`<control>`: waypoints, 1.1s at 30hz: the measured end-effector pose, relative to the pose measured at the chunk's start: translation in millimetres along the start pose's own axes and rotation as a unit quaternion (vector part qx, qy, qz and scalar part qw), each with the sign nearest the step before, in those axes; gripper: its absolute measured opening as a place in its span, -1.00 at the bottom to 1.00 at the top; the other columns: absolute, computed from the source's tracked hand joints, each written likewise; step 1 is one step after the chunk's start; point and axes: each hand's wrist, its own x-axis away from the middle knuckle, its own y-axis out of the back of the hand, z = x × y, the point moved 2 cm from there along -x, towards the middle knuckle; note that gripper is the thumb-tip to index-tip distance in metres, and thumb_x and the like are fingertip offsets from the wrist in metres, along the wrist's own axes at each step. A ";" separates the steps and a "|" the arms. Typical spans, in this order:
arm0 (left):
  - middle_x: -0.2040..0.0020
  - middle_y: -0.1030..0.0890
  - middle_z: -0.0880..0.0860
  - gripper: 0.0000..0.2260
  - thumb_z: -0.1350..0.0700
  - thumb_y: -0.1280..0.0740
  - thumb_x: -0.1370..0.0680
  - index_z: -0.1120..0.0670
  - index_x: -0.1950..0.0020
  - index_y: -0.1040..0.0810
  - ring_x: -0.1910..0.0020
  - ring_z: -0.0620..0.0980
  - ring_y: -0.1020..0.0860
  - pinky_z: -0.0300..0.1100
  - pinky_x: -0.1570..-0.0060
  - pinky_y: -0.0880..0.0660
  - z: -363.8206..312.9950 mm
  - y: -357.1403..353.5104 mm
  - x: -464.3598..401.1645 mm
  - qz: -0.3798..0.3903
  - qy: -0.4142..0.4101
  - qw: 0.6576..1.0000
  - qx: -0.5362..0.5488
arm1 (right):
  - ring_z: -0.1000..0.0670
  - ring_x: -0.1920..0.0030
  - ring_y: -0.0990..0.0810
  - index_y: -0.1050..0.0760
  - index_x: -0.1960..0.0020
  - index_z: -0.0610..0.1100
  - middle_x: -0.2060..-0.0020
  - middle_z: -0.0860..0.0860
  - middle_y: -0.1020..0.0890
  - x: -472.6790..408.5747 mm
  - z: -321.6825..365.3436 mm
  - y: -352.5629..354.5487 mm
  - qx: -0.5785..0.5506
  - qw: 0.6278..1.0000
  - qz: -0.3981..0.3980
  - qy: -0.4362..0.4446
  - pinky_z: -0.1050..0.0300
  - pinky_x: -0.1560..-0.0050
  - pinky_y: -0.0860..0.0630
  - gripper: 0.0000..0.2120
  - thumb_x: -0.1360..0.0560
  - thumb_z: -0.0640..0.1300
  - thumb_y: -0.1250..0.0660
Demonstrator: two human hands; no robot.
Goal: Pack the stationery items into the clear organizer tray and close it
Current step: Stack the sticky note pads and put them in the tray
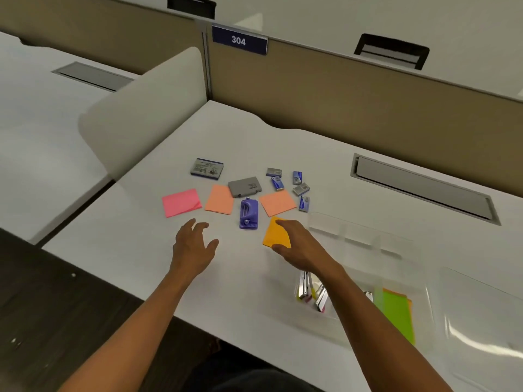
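Orange sticky pad (276, 233) is sitting pinched in your right hand (301, 244), the clear organizer tray (368, 241) is lying just to its right, and your left hand (195, 244) is hovering empty, fingers spread, farther off.

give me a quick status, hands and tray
Right hand gripping orange sticky pad. Left hand open, empty. Clear tray open, partly filled. Nothing blocking.

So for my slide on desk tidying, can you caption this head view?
Right hand picks up an orange notepad; left hand hovers open beside the purple punch.
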 end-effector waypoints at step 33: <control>-0.50 -0.26 0.12 -0.63 0.01 -0.27 -0.57 0.12 -0.34 -0.41 -0.49 0.18 -0.17 0.21 -0.43 -0.10 75.5 21.1 -105.8 0.039 -0.014 0.983 -0.180 | -0.24 -0.54 0.27 0.33 -0.57 -0.10 -0.55 -0.12 0.32 -100.9 -3.9 -47.0 0.212 0.955 0.164 -0.130 -0.22 -0.51 -0.04 -0.10 -0.54 -0.24 -0.29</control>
